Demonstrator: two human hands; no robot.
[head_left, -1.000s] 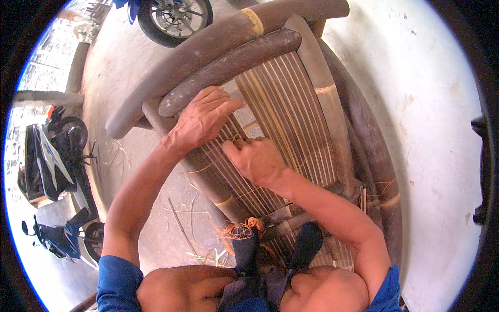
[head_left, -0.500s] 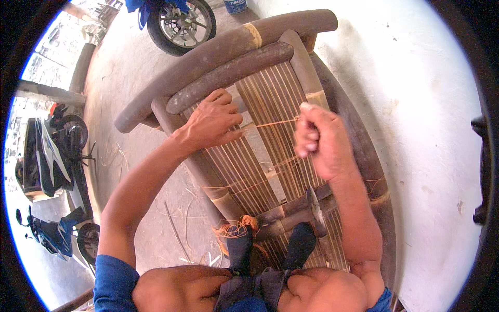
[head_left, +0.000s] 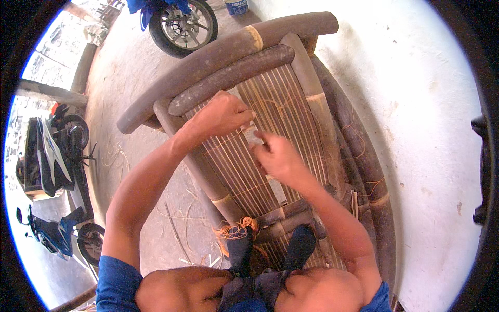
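A bamboo chair (head_left: 228, 54) with dark thick poles and thin slats (head_left: 280, 125) fills the middle. Over the gap between two slat panels, my left hand (head_left: 226, 113) is closed, its fingertips pinched on thin orange cord that is mostly hidden there. Just below and right of it, my right hand (head_left: 280, 158) is curled in, slightly blurred; what its fingers hold is too small to make out. Loose orange cord (head_left: 352, 126) loops across the slats and over the right-hand poles. A tangle of orange cord (head_left: 238, 229) sits by my left foot.
My feet (head_left: 300, 244) rest on the lower part of the chair. A white wall (head_left: 426, 156) runs along the right. A motorbike wheel (head_left: 183, 26) and a blue bucket (head_left: 236, 6) stand beyond the chair; more motorbikes (head_left: 49, 229) are at left. Thin strips (head_left: 176, 231) lie on the floor.
My right hand has moved left and down, close to my left hand. The cord that was stretched between them now lies slack in loops to the right. My left fingers have closed.
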